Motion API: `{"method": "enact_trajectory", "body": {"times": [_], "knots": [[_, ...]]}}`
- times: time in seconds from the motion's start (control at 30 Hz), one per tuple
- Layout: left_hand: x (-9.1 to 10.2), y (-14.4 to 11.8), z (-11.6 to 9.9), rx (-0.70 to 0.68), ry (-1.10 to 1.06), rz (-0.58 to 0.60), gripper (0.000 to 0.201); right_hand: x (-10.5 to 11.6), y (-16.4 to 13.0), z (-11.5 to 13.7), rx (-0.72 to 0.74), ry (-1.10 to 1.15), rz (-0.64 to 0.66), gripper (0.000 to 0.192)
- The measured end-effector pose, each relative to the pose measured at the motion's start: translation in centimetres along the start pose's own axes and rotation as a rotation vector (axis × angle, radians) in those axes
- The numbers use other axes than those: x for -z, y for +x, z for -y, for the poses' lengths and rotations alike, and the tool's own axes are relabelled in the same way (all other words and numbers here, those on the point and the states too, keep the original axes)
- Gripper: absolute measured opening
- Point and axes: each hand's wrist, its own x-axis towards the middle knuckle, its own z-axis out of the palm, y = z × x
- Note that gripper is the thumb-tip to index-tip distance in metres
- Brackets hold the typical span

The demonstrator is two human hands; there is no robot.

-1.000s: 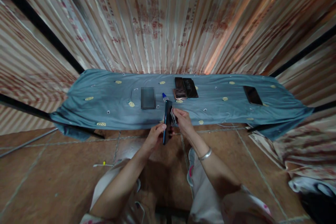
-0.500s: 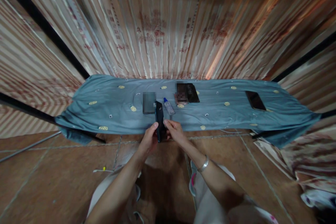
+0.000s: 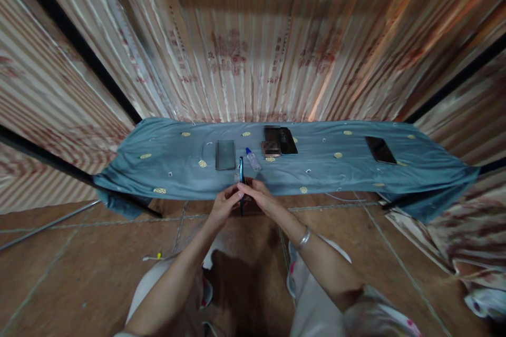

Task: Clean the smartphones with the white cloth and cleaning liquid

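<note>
A thin dark phone (image 3: 242, 167) with a bluish edge stands on its side between my hands, edge-on to me, just past the front of the cloth-covered table. My left hand (image 3: 226, 201) grips it from the left, thumb near its edge. From the right, my right hand (image 3: 259, 192) closes on it too, thumb across the edge close to the left thumb. Just beyond lies a small clear bottle with a blue cap (image 3: 253, 159). To its left rests a flat, clear rectangular piece (image 3: 225, 156), partly pixelated.
Behind the bottle are a dark pixelated item (image 3: 272, 139) and a black phone (image 3: 288, 140). Another dark phone (image 3: 380, 150) lies at the right. Blue patterned cloth (image 3: 185, 168) covers the table. Black poles (image 3: 95, 68) and striped curtains (image 3: 233, 84) surround it.
The phone has turned from showing part of its broad face to edge-on. My right hand has shifted slightly left and up, its thumb now over the edge.
</note>
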Motion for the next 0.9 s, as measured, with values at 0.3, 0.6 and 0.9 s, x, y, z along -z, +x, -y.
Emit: {"method": "enact_trajectory", "body": {"times": [0.3, 0.6, 0.9], "knots": [[-0.8, -0.7, 0.1, 0.002, -0.030, -0.034, 0.066, -0.5, 0.2, -0.2, -0.030, 0.158, -0.063, 0.044], [1.1, -4.7, -0.3, -0.016, -0.066, -0.190, 0.043, 0.4, 0.0, 2.3, -0.100, 0.366, -0.019, 0.043], [1.7, -7.7, -1.8, 0.083, -0.279, -0.206, 0.040, -1.5, -5.0, 2.3, -0.194, 0.709, 0.143, 0.063]]}}
